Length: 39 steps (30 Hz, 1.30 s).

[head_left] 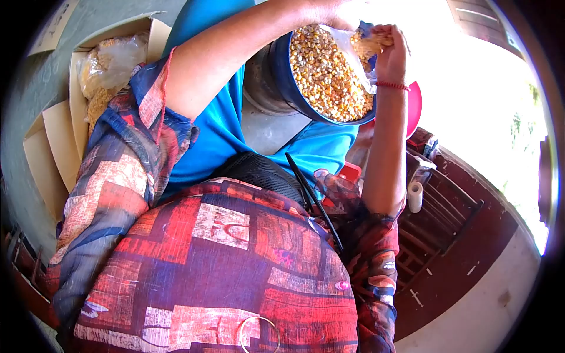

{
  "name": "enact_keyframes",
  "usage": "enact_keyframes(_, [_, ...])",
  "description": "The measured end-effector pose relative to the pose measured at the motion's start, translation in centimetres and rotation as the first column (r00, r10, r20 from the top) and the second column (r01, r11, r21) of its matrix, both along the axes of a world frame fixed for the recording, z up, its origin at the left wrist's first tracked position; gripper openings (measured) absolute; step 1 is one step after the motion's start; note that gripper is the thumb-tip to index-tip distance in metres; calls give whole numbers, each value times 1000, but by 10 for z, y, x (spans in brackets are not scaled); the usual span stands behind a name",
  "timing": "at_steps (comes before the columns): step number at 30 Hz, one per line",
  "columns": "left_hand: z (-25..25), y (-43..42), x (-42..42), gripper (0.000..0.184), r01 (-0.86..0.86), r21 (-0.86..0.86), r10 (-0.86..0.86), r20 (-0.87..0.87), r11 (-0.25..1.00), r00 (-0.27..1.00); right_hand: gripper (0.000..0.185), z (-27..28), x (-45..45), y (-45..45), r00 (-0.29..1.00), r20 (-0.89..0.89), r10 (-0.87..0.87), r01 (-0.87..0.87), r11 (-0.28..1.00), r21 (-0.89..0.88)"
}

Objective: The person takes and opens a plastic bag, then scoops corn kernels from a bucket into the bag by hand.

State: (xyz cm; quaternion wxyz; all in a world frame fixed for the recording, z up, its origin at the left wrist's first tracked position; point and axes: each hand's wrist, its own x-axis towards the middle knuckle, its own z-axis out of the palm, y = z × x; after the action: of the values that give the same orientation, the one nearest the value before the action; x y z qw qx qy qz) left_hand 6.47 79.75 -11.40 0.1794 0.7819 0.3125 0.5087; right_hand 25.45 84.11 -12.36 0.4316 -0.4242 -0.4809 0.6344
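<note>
A blue-rimmed bucket [284,73] full of dried corn kernels [329,76] stands between my knees. Over its far right side hangs a clear plastic bag [348,47]. My left hand [336,13] is at the bag's upper edge, fingers closed on the plastic, partly washed out by glare. My right hand [393,50], with a red bracelet at the wrist, curls around a handful of yellowish corn kernels [369,45] at the bag's mouth. Those kernels are blurred, and some seem to be falling. The bag's far side is hidden.
An open cardboard box [75,97] on the left holds plastic bags of yellowish grain [115,65]. A pink round object [414,109] shows behind my right forearm. Dark wooden furniture [438,215] and a white roll [415,197] are at right. Bright light floods the upper right.
</note>
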Motion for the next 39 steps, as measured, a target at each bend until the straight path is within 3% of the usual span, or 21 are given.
enact_keyframes(2, [0, 1, 0, 48, 15, 0, -15, 8, 1000, 1000, 18, 6, -5, -15, 994, 105, -10, 8, 1000, 19])
enact_keyframes(4, [0, 2, 1, 48, 21, 2, -21, 12, 1000, 1000, 22, 12, -3, -25, 945, 325, -48, -25, 976, 216])
enact_keyframes(5, [0, 3, 2, 47, 6, 13, -6, -2, 1000, 1000, 22, 22, 0, -34, 944, 326, -48, -25, 976, 215])
enact_keyframes(10, [-5, 7, 5, 43, -62, 102, 69, -67, 993, 995, 25, 50, 19, -88, 760, 481, 438, -486, 873, -26])
enact_keyframes(11, [-4, 5, 4, 42, -44, 121, 50, -47, 992, 998, 18, 43, 25, -95, 612, 620, 491, -603, 797, -35])
enact_keyframes(13, [-2, 3, 4, 41, -22, 137, 26, -29, 990, 999, 14, 19, 32, -102, 502, 832, 236, -696, 682, 226])
enact_keyframes(14, [-2, 2, 3, 40, -23, 123, 29, -47, 992, 998, 16, 5, 38, -98, 441, 897, 7, -709, 616, 343])
enact_keyframes(17, [-2, 2, 3, 37, -3, 62, 7, -67, 998, 998, 26, -22, 46, -103, 329, 926, -187, -554, 756, 349])
enact_keyframes(19, [-2, 2, 3, 36, -38, 152, 45, -39, 988, 998, 30, -29, 36, -110, 194, 940, -280, -597, 727, 340])
enact_keyframes(22, [0, 1, 4, 36, -20, 21, 20, -9, 1000, 1000, 28, -23, 16, -119, 265, 957, -117, -602, 755, 259])
enact_keyframes(26, [3, 1, 4, 36, -5, -27, 6, 18, 1000, 1000, 21, -31, 3, -119, 298, 954, 32, -718, 666, 202])
enact_keyframes(28, [7, -1, 2, 34, 51, -56, -52, -19, 997, 998, 18, -36, -2, -117, 264, 952, 157, -827, 545, 139])
enact_keyframes(31, [3, -1, 5, 34, 4, -2, -4, 25, 1000, 1000, 17, -45, -10, -115, 334, 914, 231, -863, 464, 199])
enact_keyframes(33, [3, -1, 6, 34, 8, -28, -6, 42, 1000, 999, 17, -45, -10, -116, 383, 894, 230, -839, 491, 233])
enact_keyframes(35, [3, -1, 6, 34, 10, -54, -7, 59, 998, 998, 19, -38, -11, -115, 572, 732, 371, -634, 765, 108])
enact_keyframes(36, [4, -1, 6, 35, 2, -56, -1, 26, 998, 1000, 21, -32, -9, -112, 651, 629, 424, -501, 863, -64])
enact_keyframes(37, [3, 0, 6, 35, -6, -56, 5, -7, 998, 1000, 22, -20, -10, -114, 833, 374, 407, -304, 903, -305])
enact_keyframes(39, [2, 1, 6, 34, -8, -42, 7, -24, 999, 1000, 23, -11, -5, -110, 956, 26, 293, -248, 847, -470])
